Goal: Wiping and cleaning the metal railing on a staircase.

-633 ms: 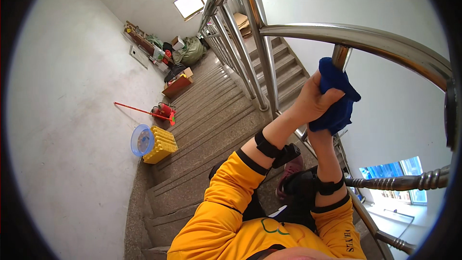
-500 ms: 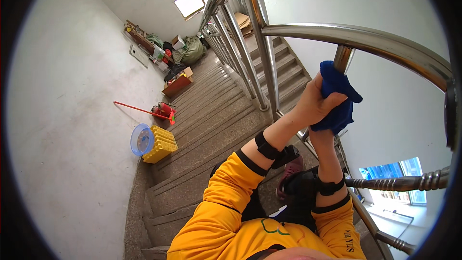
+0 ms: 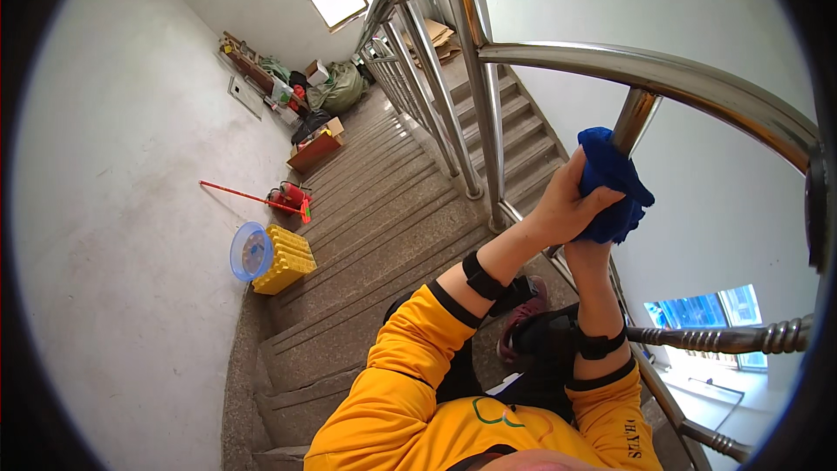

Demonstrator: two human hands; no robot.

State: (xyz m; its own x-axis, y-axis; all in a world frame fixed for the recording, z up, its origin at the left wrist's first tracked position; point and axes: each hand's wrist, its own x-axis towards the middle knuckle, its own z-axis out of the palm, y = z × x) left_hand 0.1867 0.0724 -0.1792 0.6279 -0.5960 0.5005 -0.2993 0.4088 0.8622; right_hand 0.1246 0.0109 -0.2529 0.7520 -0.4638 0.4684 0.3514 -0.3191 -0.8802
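Observation:
A blue cloth point(image 3: 610, 185) is wrapped around an upright steel baluster point(image 3: 635, 119) under the shiny handrail point(image 3: 663, 74). My left hand point(image 3: 562, 205) grips the cloth from the left side. My right hand point(image 3: 586, 250) sits just below it, mostly hidden behind the cloth, holding its lower part. Both forearms rise from yellow sleeves with black wristbands.
Stone stairs point(image 3: 384, 218) descend toward a landing with boxes and bags point(image 3: 327, 92). A yellow crate point(image 3: 283, 259) with a blue-rimmed basin point(image 3: 248, 251) and a red-handled mop point(image 3: 261, 199) stand by the left wall. More steel balusters point(image 3: 453, 105) run down the railing.
Both hands and the blue cloth have slid slightly up and to the right along the baluster.

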